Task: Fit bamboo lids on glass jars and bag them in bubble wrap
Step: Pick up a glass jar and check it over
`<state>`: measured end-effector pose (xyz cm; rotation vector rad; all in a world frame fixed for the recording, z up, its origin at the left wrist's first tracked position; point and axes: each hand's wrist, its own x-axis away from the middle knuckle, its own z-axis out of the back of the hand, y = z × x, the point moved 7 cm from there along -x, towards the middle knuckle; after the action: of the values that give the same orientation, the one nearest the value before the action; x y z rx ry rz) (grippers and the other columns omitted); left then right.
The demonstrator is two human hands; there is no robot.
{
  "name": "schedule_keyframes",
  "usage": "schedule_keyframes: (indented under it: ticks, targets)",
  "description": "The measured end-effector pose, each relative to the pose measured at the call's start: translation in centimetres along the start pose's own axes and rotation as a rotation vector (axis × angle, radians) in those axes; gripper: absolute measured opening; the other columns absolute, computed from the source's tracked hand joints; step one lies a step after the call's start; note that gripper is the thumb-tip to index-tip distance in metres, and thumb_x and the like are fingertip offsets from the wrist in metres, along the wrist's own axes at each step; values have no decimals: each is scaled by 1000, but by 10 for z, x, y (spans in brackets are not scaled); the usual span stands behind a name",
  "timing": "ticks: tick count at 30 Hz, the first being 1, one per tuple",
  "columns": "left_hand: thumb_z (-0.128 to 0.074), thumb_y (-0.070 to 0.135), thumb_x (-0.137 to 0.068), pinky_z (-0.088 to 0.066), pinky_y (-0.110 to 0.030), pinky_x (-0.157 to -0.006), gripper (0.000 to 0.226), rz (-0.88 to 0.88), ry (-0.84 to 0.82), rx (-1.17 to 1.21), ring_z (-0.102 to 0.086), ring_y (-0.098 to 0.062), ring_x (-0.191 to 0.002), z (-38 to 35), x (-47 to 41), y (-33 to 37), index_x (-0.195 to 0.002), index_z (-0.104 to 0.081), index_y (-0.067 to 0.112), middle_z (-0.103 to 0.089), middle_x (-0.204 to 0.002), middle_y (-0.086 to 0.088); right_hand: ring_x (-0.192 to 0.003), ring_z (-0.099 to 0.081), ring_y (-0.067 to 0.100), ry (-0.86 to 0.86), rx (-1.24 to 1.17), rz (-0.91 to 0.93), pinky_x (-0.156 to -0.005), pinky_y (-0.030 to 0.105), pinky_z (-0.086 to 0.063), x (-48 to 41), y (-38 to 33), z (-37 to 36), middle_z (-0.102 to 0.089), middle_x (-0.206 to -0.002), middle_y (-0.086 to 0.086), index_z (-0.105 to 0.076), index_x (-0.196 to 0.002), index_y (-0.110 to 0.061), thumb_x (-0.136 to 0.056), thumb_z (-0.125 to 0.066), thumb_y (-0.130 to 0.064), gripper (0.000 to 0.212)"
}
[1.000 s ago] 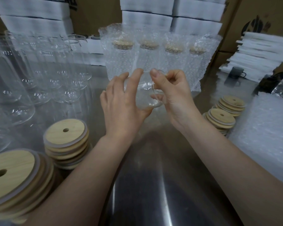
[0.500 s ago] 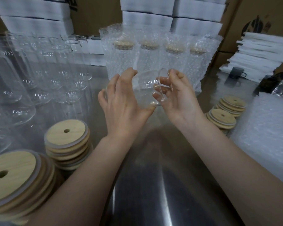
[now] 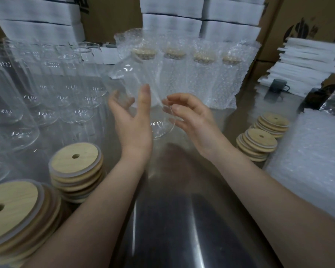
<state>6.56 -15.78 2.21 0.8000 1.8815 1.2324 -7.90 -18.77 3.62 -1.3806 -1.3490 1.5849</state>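
Note:
A clear glass jar [image 3: 159, 124] with no lid is held tilted above the steel table, its mouth pointing up and to the left and its round base toward me. My left hand [image 3: 132, 122] grips the jar's body, thumb up on the near side and fingers behind the glass. My right hand [image 3: 191, 117] is at the base, thumb and forefinger pinching its right edge. Stacks of bamboo lids [image 3: 75, 167] with a centre hole lie at the left, and more lids [image 3: 259, 144] at the right. Several lidded jars in bubble wrap [image 3: 201, 78] stand behind.
Several bare glass jars [image 3: 46, 89] crowd the left of the steel table [image 3: 172, 219]. A pile of bubble-wrap bags [image 3: 313, 163] lies at the right edge. White foam boxes [image 3: 172, 22] and cardboard cartons stand at the back, and a dark mug [image 3: 278, 86] at the far right.
The jar has been swung from upright between both hands to tilted, its mouth going up and left. My right hand has slid from the jar's side to the edge of its base.

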Motion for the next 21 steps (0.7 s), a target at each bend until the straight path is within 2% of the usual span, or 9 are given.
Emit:
schedule_keyframes:
  ticks: [2, 4, 6, 8, 12, 14, 17, 18, 21]
  targets:
    - [-53, 67, -86, -58, -50, -82, 71, 118, 20, 132, -71, -24, -97, 2, -2, -7, -139, -31, 25, -56, -127, -3, -127, -55, 29, -56, 23, 50, -107, 41, -45, 2, -3, -5, -64, -122, 6, -64, -108, -20, -84, -66, -12, 25]
    - [-47, 64, -92, -59, -49, -65, 54, 210, 32, 270, -74, -29, -86, 2, -2, -10, -130, -37, 25, -61, -120, -8, -131, -53, 25, -116, 66, 111, -108, 35, -46, 4, -8, -10, -60, -128, 6, -61, -114, -19, -81, -70, -5, 37]
    - [-44, 65, -92, -59, -57, -64, 41, 276, 14, 346, -75, -32, -79, 0, -2, -11, -115, -42, 32, -64, -115, -9, -134, -50, 17, -174, 117, 145, -112, 37, -42, 6, -11, -15, -56, -136, 7, -57, -124, -18, -79, -72, 1, 51]
    - [-43, 67, -91, -56, -64, -69, 34, 327, -23, 401, -74, -35, -80, -4, -1, -13, -110, -43, 38, -62, -119, -10, -134, -48, 10, -209, 164, 139, -114, 38, -40, 7, -12, -18, -51, -143, 4, -52, -131, -22, -75, -76, -4, 63]
    - [-45, 72, -87, -58, -55, -71, 64, 473, -85, 514, -73, -39, -87, -12, 3, -20, -136, -37, 32, -60, -126, -14, -129, -52, 5, -204, 290, 162, -112, 40, -42, 8, -11, -19, -48, -147, -3, -48, -134, -33, -67, -84, -13, 79]
    - [-46, 72, -87, -59, -49, -68, 63, 489, -99, 533, -73, -40, -88, -13, 6, -20, -137, -36, 35, -62, -123, -15, -126, -54, 4, -183, 352, 220, -107, 34, -46, 10, -13, -21, -50, -142, -12, -47, -135, -36, -66, -86, -18, 81]
    - [-53, 70, -84, -59, -54, -72, 62, 499, -115, 561, -71, -41, -92, -15, 8, -21, -133, -39, 33, -59, -123, -16, -117, -59, 5, -155, 390, 324, -94, 24, -49, 15, -21, -26, -50, -136, -18, -43, -133, -47, -70, -83, -32, 77]
    - [-56, 70, -81, -59, -55, -75, 66, 503, -129, 531, -71, -40, -95, -15, 9, -21, -131, -39, 31, -59, -124, -15, -114, -61, 8, -135, 396, 346, -93, 27, -51, 16, -22, -26, -52, -135, -18, -44, -132, -50, -72, -80, -37, 71]
    - [-62, 70, -72, -57, -54, -83, 90, 533, -186, 433, -71, -36, -99, -20, 12, -23, -138, -37, 14, -59, -130, -15, -86, -70, 30, -58, 349, 329, -87, 46, -57, 14, -22, -21, -59, -127, -12, -55, -120, -50, -73, -75, -41, 51]
